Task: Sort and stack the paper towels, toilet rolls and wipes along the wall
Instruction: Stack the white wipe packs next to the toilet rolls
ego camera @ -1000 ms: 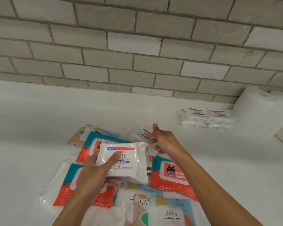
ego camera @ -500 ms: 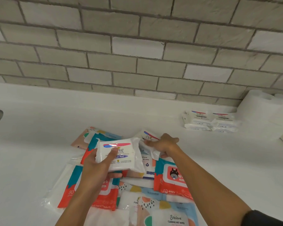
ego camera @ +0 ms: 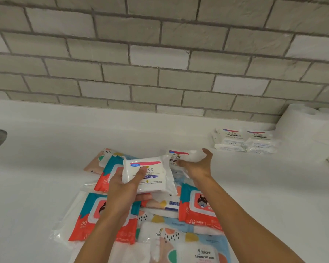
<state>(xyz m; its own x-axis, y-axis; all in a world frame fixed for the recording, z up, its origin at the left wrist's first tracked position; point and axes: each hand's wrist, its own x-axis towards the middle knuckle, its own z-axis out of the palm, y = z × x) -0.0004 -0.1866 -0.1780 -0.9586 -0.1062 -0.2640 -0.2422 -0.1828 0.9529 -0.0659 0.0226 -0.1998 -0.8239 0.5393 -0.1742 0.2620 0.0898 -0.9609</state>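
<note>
Both arms reach away from the near edge, bare to the elbow. The left forearm [ego camera: 101, 232] rises almost straight from near centre, its wrist level, and the left hand [ego camera: 122, 188] grips a white wipes pack [ego camera: 150, 179] from the left side, thumb [ego camera: 141, 172] laid across the front and fingers curled beneath. The right forearm [ego camera: 241, 215] comes in diagonally from the near right. The right hand [ego camera: 198, 168], farther out and just right of the left, is turned palm inward and holds a second white pack [ego camera: 180, 155], thumb raised at its right end and fingertips [ego camera: 179, 163] under its near edge.
</note>
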